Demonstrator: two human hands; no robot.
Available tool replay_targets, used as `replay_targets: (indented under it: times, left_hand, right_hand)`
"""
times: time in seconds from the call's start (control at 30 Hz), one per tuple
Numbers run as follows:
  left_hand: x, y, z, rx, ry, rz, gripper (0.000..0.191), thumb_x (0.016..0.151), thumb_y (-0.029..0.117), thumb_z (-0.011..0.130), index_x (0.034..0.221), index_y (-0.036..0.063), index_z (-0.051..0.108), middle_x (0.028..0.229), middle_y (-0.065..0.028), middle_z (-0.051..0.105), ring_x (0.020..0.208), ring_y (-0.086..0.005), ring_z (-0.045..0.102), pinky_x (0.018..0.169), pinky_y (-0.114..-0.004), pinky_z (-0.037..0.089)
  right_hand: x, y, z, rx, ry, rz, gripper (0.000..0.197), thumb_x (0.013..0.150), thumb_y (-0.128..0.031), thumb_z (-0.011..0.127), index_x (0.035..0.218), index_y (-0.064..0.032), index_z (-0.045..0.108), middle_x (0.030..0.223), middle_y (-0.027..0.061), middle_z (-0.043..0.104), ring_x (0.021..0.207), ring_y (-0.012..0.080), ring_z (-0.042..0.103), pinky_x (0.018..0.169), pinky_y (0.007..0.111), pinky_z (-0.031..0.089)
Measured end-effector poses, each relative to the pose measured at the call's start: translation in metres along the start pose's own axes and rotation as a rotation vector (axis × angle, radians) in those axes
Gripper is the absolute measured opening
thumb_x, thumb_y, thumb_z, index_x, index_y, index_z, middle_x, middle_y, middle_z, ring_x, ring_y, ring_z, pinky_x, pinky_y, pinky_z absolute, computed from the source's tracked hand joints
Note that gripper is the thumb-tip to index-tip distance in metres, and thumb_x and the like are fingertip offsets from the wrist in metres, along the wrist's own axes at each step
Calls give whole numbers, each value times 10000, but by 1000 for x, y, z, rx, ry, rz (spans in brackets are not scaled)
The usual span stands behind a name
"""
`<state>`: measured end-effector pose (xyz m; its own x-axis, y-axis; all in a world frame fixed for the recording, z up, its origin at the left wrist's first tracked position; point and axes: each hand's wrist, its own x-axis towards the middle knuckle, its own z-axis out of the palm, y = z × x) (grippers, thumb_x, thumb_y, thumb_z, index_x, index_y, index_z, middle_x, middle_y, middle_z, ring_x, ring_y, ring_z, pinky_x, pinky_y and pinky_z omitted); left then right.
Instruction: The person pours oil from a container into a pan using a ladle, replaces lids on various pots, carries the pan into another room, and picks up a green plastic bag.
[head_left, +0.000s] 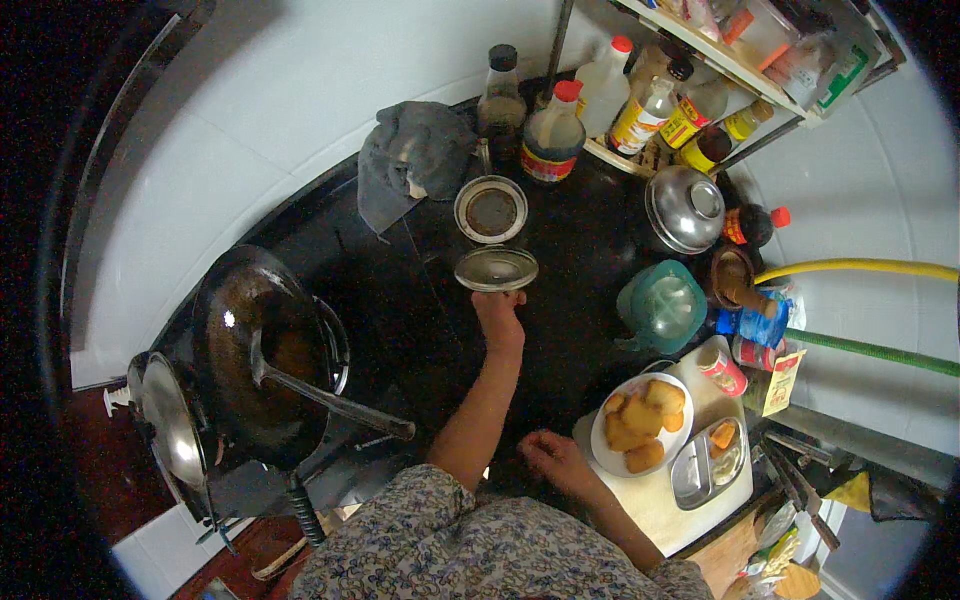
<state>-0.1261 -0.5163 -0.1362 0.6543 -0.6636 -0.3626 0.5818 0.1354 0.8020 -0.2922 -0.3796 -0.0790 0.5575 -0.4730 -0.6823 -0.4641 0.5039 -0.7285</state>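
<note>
My left hand (501, 319) reaches forward over the black countertop and grips a round lid (496, 270), which is tilted up. Just beyond the lid stands a small metal pot (491, 210) with its top uncovered, its handle pointing away from me. Something dark brown shows inside it. My right hand (556, 459) is low by the counter's front edge, fingers loosely curled, left of a white plate (596, 442) of golden-brown fried pieces. Nothing shows in that hand, though its finger side is in shadow.
A wok (247, 330) with a long-handled ladle (337, 405) sits at left. Behind the pot are a grey cloth (420, 154) and sauce bottles (555, 135). At right are a metal bowl (684, 210), a green plastic jug (664, 307), a cutting board (645, 517) and a divided metal tray (690, 476).
</note>
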Motion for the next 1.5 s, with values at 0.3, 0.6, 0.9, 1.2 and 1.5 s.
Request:
replay_targets:
  times: [0.3, 0.6, 0.9, 1.2, 1.5]
  left_hand:
    - [15, -44, 34, -30, -288, -70, 241, 839, 253, 423, 797, 27, 497, 673, -36, 484, 630, -136, 465, 625, -307, 417]
    - [25, -59, 57, 60, -461, -25, 291, 825, 305, 457, 926, 33, 477, 778, -52, 508, 658, -154, 468, 604, -295, 398]
    - [-58, -31, 17, 322, -165, 108, 428, 765, 101, 533, 1165, 62, 385, 1160, -129, 382, 951, -236, 468, 821, -304, 385]
    - [-162, -35, -49, 781, -334, -92, 207, 746, 107, 534, 937, 26, 523, 985, -153, 511, 938, -285, 491, 817, -336, 399]
    - [-224, 89, -61, 959, -1238, -266, 204, 739, 210, 458, 812, 56, 570, 801, -136, 580, 766, -298, 553, 650, -391, 433]
  right_hand:
    - [35, -90, -54, 78, 334, -163, 162, 825, -196, 507, 870, -45, 546, 624, -2, 480, 539, 70, 460, 512, 206, 420]
    - [58, -99, -100, 95, 454, -348, 175, 817, -164, 525, 939, -40, 542, 782, 16, 529, 620, 67, 456, 535, 202, 424]
    - [109, -135, -92, -608, 755, -836, 402, 797, -120, 503, 1153, 26, 385, 1160, 189, 417, 1086, 317, 387, 925, 355, 289]
    - [124, -194, -59, -910, 1072, -959, 527, 731, -143, 559, 1185, 19, 347, 1212, 238, 342, 1093, 386, 344, 917, 409, 284]
    - [80, -157, -25, -735, 900, -902, 396, 765, -173, 561, 1093, 19, 449, 1190, 199, 382, 1119, 313, 352, 945, 374, 268]
